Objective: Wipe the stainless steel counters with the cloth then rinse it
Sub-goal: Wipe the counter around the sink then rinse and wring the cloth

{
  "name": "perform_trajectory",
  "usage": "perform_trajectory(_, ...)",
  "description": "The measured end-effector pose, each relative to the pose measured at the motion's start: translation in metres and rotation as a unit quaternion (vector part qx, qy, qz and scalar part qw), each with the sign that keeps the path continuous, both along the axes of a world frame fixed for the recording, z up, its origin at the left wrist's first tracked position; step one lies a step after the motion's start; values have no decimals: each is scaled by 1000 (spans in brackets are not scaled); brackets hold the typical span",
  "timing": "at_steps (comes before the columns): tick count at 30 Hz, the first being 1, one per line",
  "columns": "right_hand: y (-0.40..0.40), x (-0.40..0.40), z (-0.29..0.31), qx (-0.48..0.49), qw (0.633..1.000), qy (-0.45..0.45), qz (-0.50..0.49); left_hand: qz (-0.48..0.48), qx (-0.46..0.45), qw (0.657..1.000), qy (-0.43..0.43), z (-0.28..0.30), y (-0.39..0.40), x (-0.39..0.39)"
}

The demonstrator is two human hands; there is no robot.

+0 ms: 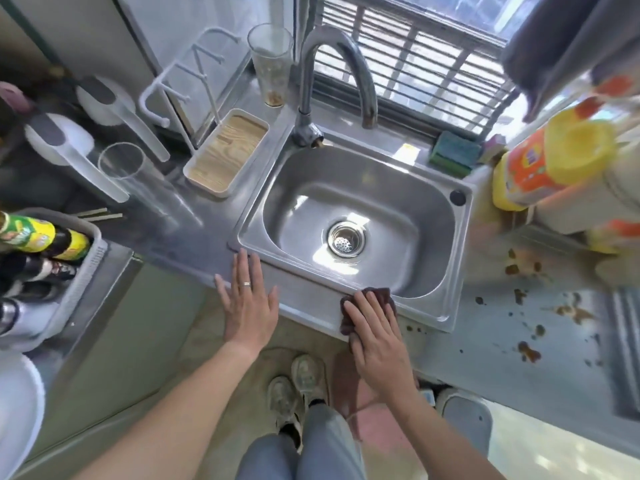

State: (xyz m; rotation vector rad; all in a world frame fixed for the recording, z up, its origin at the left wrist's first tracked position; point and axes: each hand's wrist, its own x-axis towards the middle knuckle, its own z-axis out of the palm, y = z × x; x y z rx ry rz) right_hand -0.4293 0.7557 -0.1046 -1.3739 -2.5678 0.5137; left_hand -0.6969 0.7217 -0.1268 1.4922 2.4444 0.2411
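Steel worktop (pixel 207 244) at front sink (pixel 429 306) rim — cloth (pixel 372 299) pressed flat under right hand (pixel 377 337), fingers straight. Left hand (pixel 247 303) laid flat, empty. Brown spills (pixel 561 313) rightward likely smeared if cloth unrinsed.

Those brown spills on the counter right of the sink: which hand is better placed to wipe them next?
The right hand. It already presses the cloth flat on the sink's front rim, nearer the spills. The left hand lies bare on the far side.
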Motion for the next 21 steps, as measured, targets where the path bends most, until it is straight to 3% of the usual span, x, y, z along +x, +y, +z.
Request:
perform_trajectory(6,-10,93,-6,4,995,-12,-104,4,29,999,30,-13,1,5)
perform_trajectory(11,-21,52,-16,4,976,17,-216,12,49,998,46,-16,2,8)
perform_trajectory(21,-10,-80,-14,-41,993,57,-96,7,75,995,64,-19,1,9)
